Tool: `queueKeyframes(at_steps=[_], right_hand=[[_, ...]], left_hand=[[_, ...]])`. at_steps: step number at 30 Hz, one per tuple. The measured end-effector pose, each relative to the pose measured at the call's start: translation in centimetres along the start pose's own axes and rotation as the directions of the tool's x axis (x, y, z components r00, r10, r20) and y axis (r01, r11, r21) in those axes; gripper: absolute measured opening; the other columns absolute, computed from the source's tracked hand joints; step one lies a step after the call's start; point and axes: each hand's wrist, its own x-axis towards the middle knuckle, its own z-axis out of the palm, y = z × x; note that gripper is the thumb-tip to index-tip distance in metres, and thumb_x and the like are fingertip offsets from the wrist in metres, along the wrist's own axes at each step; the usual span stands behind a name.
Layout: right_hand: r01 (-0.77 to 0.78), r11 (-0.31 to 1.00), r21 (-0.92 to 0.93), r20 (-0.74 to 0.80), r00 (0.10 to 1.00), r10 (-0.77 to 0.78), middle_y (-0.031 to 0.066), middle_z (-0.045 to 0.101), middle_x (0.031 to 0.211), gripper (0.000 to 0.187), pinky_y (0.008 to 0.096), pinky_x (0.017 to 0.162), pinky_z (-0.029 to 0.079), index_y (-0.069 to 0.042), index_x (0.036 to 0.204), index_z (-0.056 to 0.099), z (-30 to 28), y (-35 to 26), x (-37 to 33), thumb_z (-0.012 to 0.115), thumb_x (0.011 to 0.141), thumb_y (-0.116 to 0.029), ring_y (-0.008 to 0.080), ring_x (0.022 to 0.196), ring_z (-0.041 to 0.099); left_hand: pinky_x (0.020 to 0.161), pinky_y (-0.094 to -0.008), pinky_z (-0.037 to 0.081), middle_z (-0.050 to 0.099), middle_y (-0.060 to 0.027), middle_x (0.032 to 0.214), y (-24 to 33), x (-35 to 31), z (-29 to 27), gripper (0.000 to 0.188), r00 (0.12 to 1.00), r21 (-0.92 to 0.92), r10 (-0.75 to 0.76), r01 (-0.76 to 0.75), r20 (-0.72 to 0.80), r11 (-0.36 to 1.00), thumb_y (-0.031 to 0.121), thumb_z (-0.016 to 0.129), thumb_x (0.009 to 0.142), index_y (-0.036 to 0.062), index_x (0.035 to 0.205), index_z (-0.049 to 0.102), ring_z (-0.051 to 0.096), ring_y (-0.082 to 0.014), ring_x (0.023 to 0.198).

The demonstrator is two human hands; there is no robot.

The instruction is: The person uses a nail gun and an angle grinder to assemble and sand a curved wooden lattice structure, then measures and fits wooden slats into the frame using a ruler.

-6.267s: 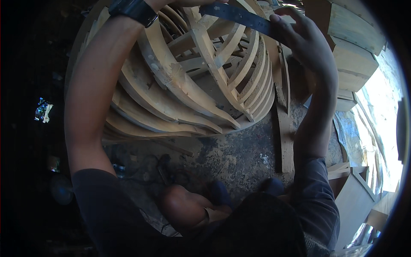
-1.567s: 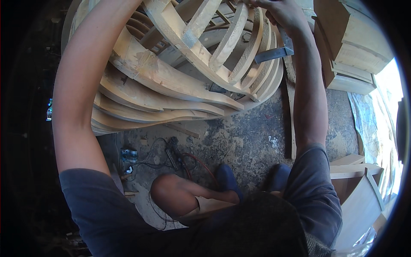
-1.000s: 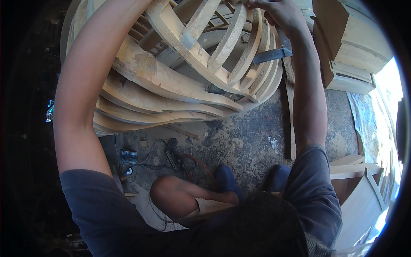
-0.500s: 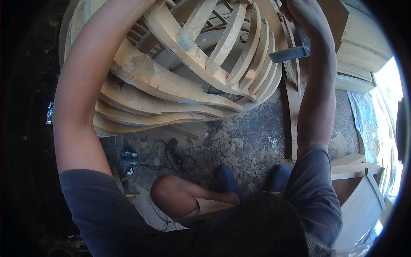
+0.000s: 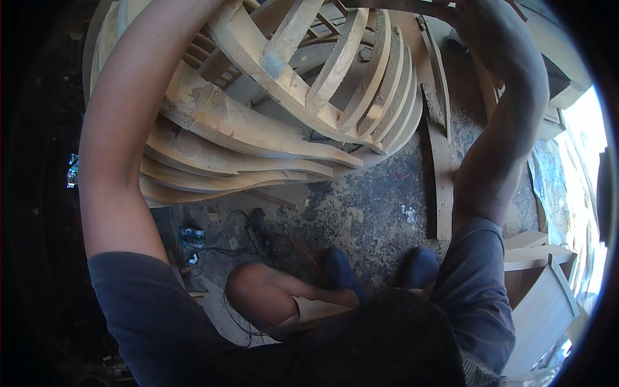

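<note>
My right hand (image 5: 474, 18) is at the top edge, right of centre, with its fingers wrapped round a hammer's handle (image 5: 403, 6). The handle reaches left from the fist along the top edge; the hammer's head is out of view. My left forearm (image 5: 126, 122) stretches up over the left side of a large curved wooden frame (image 5: 258, 132), and its hand is cut off by the top edge. This frame has several bent, pale ribs and stacked, wavy layers along its near side. Whatever the hammer meets is beyond the picture.
Long wooden strips (image 5: 441, 168) lean on the frame's right. Wooden cabinet-like pieces (image 5: 540, 293) stand at the lower right. On the stained concrete floor (image 5: 380, 200) lie cables (image 5: 255, 235), a plastic bottle (image 5: 192, 237) and a wood scrap (image 5: 272, 198). My blue shoes (image 5: 340, 271) are below.
My right hand has swung the hammer up and to the left; its metal head, seen beside the forearm before, has left the view. The right elbow has moved outward. My left arm barely moved.
</note>
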Motion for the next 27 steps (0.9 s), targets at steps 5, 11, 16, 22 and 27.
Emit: queueKeyframes(at_steps=[5,11,16,22,27], right_hand=[[0.028,1.0,-0.008,0.161,0.987,-0.027,0.0183,0.072,0.085,0.014,0.0466,0.072,0.055,-0.004,0.084,0.074,3.0,1.0,3.5,0.062,0.079,-0.01,0.0376,0.086,0.071],[0.069,0.984,-0.166,0.088,0.995,-0.055,0.0219,0.072,0.087,0.014,0.046,0.071,0.056,-0.002,0.08,0.074,5.1,0.7,5.6,0.062,0.081,-0.01,0.0382,0.085,0.072],[0.087,0.989,-0.12,0.063,0.995,-0.08,0.0225,0.073,0.09,0.016,0.0461,0.072,0.056,-0.001,0.083,0.076,4.6,-0.4,5.2,0.062,0.082,-0.01,0.0377,0.086,0.073],[0.055,0.993,-0.1,0.07,0.996,-0.049,0.0226,0.074,0.092,0.018,0.0469,0.074,0.057,0.0,0.086,0.077,5.4,-0.2,5.0,0.062,0.083,-0.01,0.0375,0.088,0.073],[0.166,0.981,-0.096,0.018,0.986,-0.165,0.0231,0.074,0.091,0.017,0.0473,0.074,0.057,0.001,0.087,0.076,4.8,-0.8,4.8,0.063,0.084,-0.01,0.0388,0.088,0.073]], left_hand=[[0.093,-0.0419,0.054,0.075,-0.0191,0.108,1.7,0.9,-0.3,0.034,0.999,0.011,0.004,-0.004,0.041,1.0,0.008,0.053,0.086,0.0051,0.112,0.075,0.07,-0.0333,0.104],[0.092,-0.0421,0.055,0.074,-0.0216,0.106,2.6,0.9,-0.2,0.035,0.999,0.071,0.01,-0.012,0.031,0.997,0.006,0.052,0.084,0.0022,0.111,0.075,0.071,-0.0346,0.101],[0.092,-0.0421,0.055,0.075,-0.0205,0.106,0.8,1.3,0.3,0.033,0.997,0.023,-0.071,0.07,0.021,0.997,0.009,0.055,0.084,0.002,0.11,0.074,0.071,-0.0346,0.101],[0.088,-0.0424,0.055,0.075,-0.0178,0.102,2.2,1.1,0.5,0.028,0.997,0.038,-0.069,0.068,0.024,0.997,0.014,0.061,0.083,0.0034,0.106,0.073,0.071,-0.0344,0.099],[0.083,-0.0434,0.056,0.075,-0.0166,0.099,4.3,-0.5,-0.1,0.028,0.991,0.102,-0.128,0.131,-0.034,0.986,0.023,0.069,0.084,0.0056,0.107,0.071,0.071,-0.0344,0.096]])
